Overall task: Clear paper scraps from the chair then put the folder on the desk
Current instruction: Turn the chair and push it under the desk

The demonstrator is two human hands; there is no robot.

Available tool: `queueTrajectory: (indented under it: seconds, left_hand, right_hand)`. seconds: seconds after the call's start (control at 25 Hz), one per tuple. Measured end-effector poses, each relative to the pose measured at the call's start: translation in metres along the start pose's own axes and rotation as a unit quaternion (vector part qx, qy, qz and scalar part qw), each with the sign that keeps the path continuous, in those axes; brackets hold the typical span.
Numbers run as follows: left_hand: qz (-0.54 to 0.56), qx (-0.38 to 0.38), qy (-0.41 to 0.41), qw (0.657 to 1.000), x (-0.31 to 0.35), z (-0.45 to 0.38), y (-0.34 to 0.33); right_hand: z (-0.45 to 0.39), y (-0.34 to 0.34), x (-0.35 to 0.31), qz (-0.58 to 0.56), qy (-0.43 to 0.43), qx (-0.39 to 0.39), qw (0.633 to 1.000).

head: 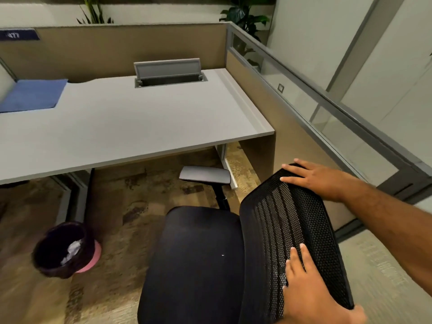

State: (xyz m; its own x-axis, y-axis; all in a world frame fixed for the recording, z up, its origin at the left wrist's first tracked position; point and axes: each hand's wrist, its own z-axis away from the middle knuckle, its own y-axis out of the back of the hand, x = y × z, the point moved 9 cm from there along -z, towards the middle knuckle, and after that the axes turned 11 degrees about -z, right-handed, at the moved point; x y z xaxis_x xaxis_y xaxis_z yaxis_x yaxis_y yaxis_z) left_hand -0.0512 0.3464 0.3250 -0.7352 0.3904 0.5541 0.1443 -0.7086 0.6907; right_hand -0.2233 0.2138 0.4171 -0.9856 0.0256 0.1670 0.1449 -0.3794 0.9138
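Black mesh chair (210, 253) w/ bare seat, blue folder (32, 94) on desk (140, 122).

You have the black office chair (205, 260) in front of you, its mesh backrest toward you and its padded seat facing the desk (131, 127). The seat shows only 1 tiny white speck near its middle. A grey armrest stands on the chair's far side, close under the desk's front edge. The desk is a light grey slab with an open cable hatch at its rear. The blue folder (31, 94) lies flat on its far left corner.
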Motion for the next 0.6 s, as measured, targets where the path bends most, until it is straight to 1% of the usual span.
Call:
queueTrajectory:
  seconds: [0.16, 0.24, 0.36, 0.44, 0.6]
  left_hand:
    - [-0.039, -0.028, -0.039, 0.998, -0.049, 0.017, 0.020]
    - [-0.049, -0.051, -0.023, 0.997, -0.081, 0.043, 0.027]
    - [-0.033, -0.102, -0.075, 0.991, -0.118, 0.082, 0.049]
    - [-0.028, -0.094, -0.103, 0.990, -0.143, 0.102, 0.070]
    - [-0.031, -0.070, -0.111, 0.991, -0.192, 0.120, 0.092]
  right_hand:
    - [-0.003, 0.004, -0.049, -0.010, -0.009, 0.008, 1.000]
    - [-0.006, 0.006, -0.077, -0.017, -0.008, 0.003, 1.000]
    - [-0.013, 0.016, -0.123, -0.033, -0.001, -0.001, 0.999]
    - [-0.020, 0.025, -0.153, -0.030, 0.002, -0.003, 1.000]
    - [-0.033, 0.033, -0.204, -0.041, -0.005, 0.001, 0.999]
